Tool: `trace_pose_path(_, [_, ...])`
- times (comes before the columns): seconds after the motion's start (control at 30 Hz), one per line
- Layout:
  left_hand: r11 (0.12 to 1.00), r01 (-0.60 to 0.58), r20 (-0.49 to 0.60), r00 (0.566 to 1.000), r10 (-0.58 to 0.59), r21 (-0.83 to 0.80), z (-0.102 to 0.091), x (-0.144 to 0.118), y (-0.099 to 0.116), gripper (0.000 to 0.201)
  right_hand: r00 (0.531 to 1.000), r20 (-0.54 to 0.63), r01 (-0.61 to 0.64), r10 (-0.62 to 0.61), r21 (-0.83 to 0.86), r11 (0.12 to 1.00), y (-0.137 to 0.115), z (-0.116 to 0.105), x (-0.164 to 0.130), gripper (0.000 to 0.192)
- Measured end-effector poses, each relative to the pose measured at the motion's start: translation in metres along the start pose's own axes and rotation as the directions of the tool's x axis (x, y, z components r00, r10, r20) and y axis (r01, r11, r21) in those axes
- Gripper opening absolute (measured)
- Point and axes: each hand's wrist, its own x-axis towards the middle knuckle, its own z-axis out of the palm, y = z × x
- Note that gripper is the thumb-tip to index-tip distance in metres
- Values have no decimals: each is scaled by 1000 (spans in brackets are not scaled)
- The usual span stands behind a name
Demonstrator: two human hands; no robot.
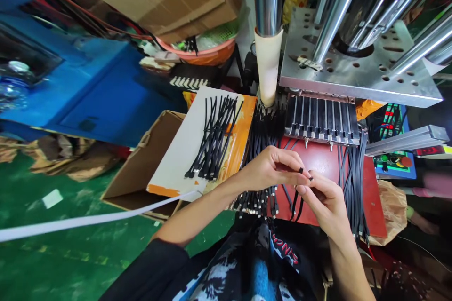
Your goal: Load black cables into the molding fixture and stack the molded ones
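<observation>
**Both hands pinching cable ends**

Left hand [270, 169] and right hand [323, 200] closed fingertip to fingertip on thin black cables [298, 204], probably two, over red plate [318, 160]. Loose cable pile [261, 150] just behind. Another bundle on white board [183, 150]. Farther: slotted mold [319, 120], steel press plate [353, 75].

- My left hand [271, 167] and right hand [323, 200] meet fingertip to fingertip, pinching thin black cables [300, 197] over a red work surface [319, 160].
- Black cable bundle [213, 138] lies on a white board [183, 150], left.
- A metal mould fixture [319, 120] sits just beyond.
</observation>
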Motion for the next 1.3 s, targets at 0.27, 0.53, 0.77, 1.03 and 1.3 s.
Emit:
trace_pose_path(0.27, [942, -124, -185, 965, 188, 311, 6, 1, 6, 46, 981, -180, 51, -76, -143, 988, 2, 14, -3, 14])
trace_pose_path(0.53, [921, -190, -163, 953, 257, 341, -2, 20, 0, 39, 974, -206, -93, 91, -2, 996, 2, 25, 12, 34])
trace_pose_path(0.77, [838, -227, -354, 829, 434, 495, -33, 64, -21, 22, 913, 207, -365, 352, 30, 930, 22, 38, -18, 42])
trace_pose_path(1.03, [697, -142, -387, 746, 542, 703, -81, 134, -57, 12, 962, 176, -169, 210, -224, 960, -12, -42, 61, 48])
trace_pose_path(1.3, [384, -361, 59, 789, 612, 850, -92, 72, -45, 39, 989, 146, 74, -37, -259, 963, -3, -48, 194, 46])
